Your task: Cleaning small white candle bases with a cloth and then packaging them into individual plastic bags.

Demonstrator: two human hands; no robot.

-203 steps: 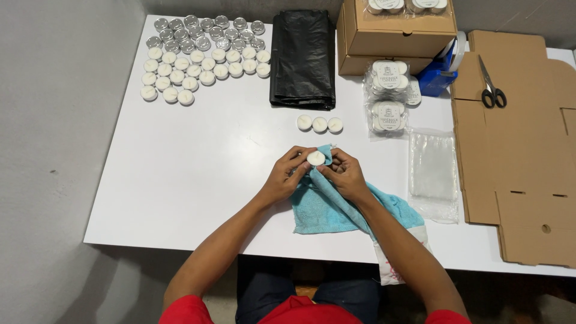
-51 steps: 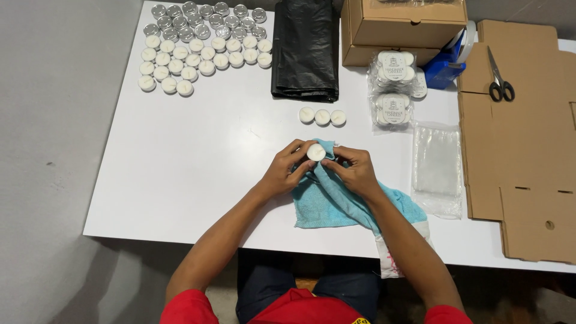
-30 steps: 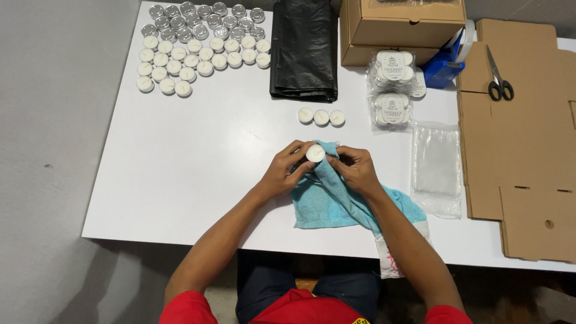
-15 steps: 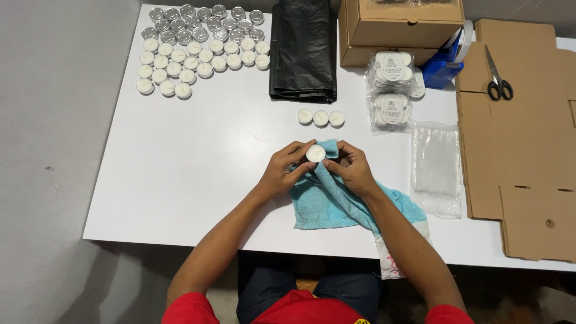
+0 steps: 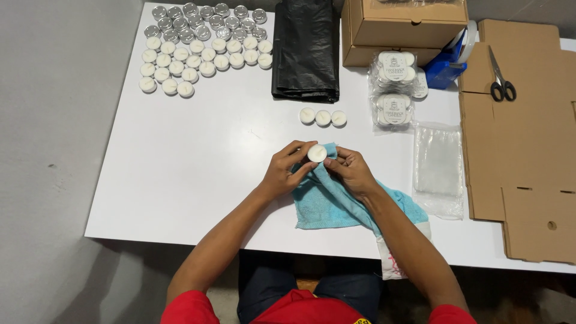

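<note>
Holding candle [image 5: 317, 153] mid-bench over cloth [image 5: 336, 201]: left hand [image 5: 282, 174] fingers pinch it, right hand [image 5: 351, 173] grips cloth against it. We judge hard rubbing could pop candle free, rolling toward three candles [image 5: 323, 117] beyond.

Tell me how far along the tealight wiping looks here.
Done, it seems: three tealights set in a row. In hand: one tealight held by the left hand and right hand against the blue cloth. Probably left: the large batch at the far-left corner.
</note>
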